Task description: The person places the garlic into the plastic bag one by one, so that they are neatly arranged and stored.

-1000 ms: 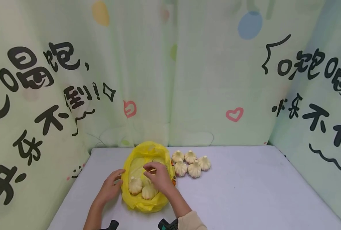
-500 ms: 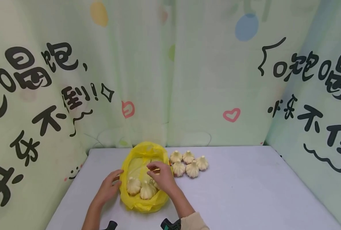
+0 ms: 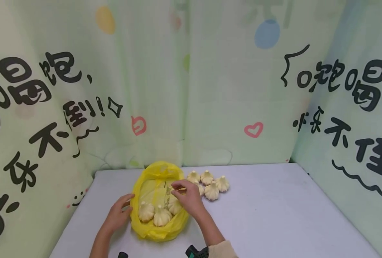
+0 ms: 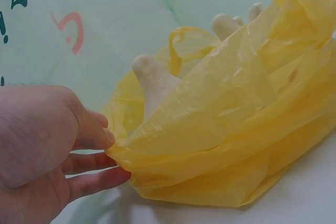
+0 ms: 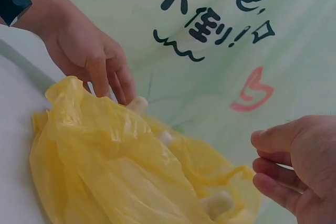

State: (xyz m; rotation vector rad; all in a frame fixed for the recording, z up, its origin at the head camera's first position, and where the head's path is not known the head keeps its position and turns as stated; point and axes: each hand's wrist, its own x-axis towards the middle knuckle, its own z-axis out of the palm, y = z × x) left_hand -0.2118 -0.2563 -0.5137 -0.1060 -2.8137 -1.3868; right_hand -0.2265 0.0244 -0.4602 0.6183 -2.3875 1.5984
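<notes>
A yellow plastic bag [image 3: 142, 231] stands with its mouth spread wide on the table. Inside are three garlic bulbs [image 3: 162, 216] near its front, the rightmost partly behind my right hand. My left hand [image 3: 117, 212] touches the bag's left side, and its fingertips [image 4: 118, 176] lie against the plastic with thumb and fingers apart. Over the bag's right rim hovers my right hand [image 3: 189, 199], fingers loosely bent with nothing between them. In the right wrist view, its thumb and fingers show a gap beside the bag [image 5: 121, 161].
Right behind the bag sits a cluster of several garlic bulbs [image 3: 211, 191], one partly covered by my right hand. The white table [image 3: 268, 222] extends to the right. A printed curtain [image 3: 216, 89] closes off the back and both sides.
My right hand has moved right from over the bag's middle to its right rim, uncovering more of the third garlic bulb. My left hand stays at the bag's side. The head view has shifted slightly.
</notes>
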